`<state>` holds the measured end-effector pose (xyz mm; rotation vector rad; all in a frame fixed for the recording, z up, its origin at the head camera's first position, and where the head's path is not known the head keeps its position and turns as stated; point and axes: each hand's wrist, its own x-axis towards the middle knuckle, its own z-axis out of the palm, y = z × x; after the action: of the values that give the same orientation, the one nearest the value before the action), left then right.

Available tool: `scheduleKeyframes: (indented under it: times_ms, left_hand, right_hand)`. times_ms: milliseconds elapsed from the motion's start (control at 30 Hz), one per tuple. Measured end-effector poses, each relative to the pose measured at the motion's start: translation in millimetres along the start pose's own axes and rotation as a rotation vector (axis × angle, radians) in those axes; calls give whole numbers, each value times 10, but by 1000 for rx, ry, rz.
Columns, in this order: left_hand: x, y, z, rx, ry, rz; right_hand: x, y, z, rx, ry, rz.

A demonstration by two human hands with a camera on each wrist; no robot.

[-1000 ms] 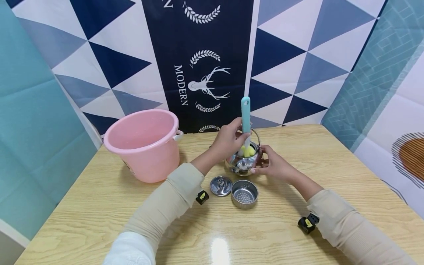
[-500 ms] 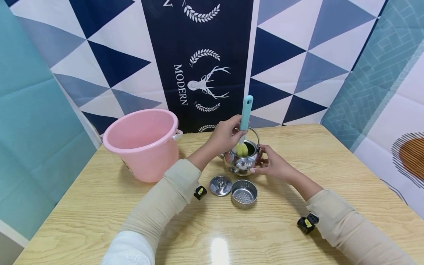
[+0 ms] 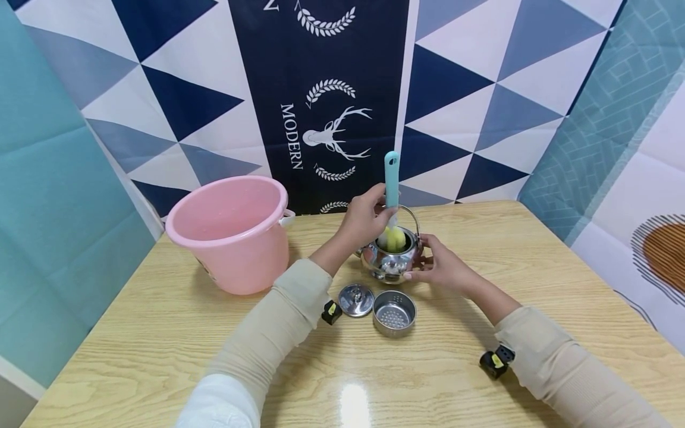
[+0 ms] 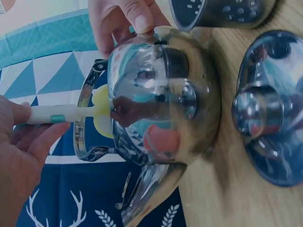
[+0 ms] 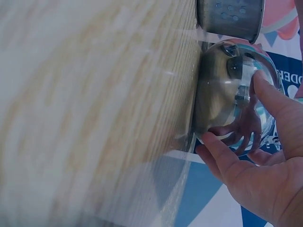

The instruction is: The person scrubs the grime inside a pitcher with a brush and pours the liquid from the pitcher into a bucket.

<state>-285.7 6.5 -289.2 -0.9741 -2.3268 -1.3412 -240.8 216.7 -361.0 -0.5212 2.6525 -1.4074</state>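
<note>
A shiny steel teapot (image 3: 387,261) stands upright on the table, its lid off and its hoop handle raised. My left hand (image 3: 365,219) pinches a sponge brush by its teal and white handle (image 3: 392,178). The brush's yellow sponge head (image 3: 395,239) sits in the pot's mouth, its lower part hidden inside. In the left wrist view the spout (image 4: 154,191) points away from the lid. My right hand (image 3: 441,267) holds the pot's right side, thumb near the front and fingers curved around the wall (image 5: 222,90).
In front of the pot lie its round steel lid (image 3: 356,299) and a perforated steel strainer cup (image 3: 395,314), side by side. A pink bucket (image 3: 230,238) stands at the left, near the patterned backdrop (image 3: 332,71). The wooden table (image 3: 428,380) extends toward me.
The brush handle swings from upright to a right lean and back to near upright, ending further left. My left hand shifts slightly with it. The right hand and teapot stay nearly still.
</note>
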Motion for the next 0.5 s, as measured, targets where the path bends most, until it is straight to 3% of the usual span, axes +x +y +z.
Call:
scheduleKeyframes:
  times_ms: [233,500]
  left_hand:
    - [-22,34,54,-74,-16,-21]
    - [-45,89,-29,-40,-90,-4]
  right_hand:
    - [12,21,3,-12,-3,1]
    - [21,33,-5,-15,-4,5]
